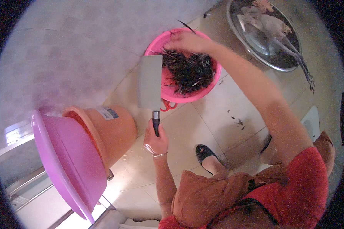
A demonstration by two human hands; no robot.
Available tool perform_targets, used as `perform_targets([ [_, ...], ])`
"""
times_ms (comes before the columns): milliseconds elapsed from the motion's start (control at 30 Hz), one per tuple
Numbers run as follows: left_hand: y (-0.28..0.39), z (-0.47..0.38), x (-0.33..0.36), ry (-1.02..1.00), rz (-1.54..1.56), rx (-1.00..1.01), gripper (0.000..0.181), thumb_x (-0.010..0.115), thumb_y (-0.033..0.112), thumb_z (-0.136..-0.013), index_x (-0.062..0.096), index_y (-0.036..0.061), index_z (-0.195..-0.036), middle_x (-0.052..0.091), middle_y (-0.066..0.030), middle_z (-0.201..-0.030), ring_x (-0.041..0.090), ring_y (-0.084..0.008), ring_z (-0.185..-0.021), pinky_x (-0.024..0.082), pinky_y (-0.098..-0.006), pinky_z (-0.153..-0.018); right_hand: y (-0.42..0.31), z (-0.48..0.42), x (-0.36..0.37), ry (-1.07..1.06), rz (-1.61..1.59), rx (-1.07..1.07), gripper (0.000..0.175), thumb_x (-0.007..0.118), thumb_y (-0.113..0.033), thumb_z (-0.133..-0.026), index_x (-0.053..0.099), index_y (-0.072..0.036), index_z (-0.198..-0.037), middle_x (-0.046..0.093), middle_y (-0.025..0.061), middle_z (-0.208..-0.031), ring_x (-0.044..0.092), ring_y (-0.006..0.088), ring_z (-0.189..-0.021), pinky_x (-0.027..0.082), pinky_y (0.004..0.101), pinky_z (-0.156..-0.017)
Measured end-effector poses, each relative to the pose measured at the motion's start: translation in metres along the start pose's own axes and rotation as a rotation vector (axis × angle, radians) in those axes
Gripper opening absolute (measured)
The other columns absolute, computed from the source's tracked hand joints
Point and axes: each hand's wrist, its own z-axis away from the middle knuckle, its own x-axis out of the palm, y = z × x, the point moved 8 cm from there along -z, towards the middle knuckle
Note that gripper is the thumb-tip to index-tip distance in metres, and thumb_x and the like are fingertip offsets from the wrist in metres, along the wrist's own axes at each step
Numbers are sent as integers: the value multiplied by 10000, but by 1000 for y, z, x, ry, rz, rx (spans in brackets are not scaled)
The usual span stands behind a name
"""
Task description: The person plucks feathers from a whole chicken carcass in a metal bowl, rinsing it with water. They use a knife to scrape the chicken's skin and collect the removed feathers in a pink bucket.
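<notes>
My left hand (157, 140) grips the black handle of a cleaver (150, 81), whose broad blade points away from me over the left rim of a pink plastic basin (199, 96). Dark wet feathers (189, 71) are heaped in the basin. My right hand (186, 43) is blurred at the basin's far side, above the feathers, and its fingertips are unclear. One long dark feather (186, 25) sticks up beside it. A plucked bird (265, 24) lies in an oval metal tray (248, 50) at the upper right, its legs over the rim.
Red looped handles (169, 106) show under the basin's near edge. An orange bucket (120, 123) lies tilted at left, with a purple basin (77, 160) against its mouth. Loose feathers (239, 122) dot the tiled floor near my shoe (205, 153). A wall stands at upper left.
</notes>
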Motion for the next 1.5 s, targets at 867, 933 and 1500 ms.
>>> perform_targets([
  [867, -8, -1, -5, 61, 108, -15, 282, 597, 134, -786, 558, 1, -1031, 607, -180, -834, 599, -303, -706, 469, -363, -613, 167, 131, 85, 611, -1107, 799, 214, 660, -172, -740, 645, 10, -852, 621, 71, -690, 562, 134, -574, 451, 251, -516],
  [933, -15, -3, 0, 15, 136, -54, 275, 594, 134, -790, 560, -1, -1028, 610, -176, -831, 600, -293, -698, 471, -352, -619, 165, 123, 89, 582, -1117, 751, 180, 647, -125, -749, 627, 42, -811, 618, 68, -706, 559, 126, -576, 450, 230, -504],
  [1500, 3, -10, -13, 73, 198, -20, 275, 591, 130, -794, 563, -11, -1029, 617, -154, -811, 599, -237, -673, 467, -322, -599, 130, 138, 72, 177, -187, 652, 269, 566, -284, -788, 605, -23, -737, 614, 100, -691, 601, 264, -655, 482, 389, -604],
])
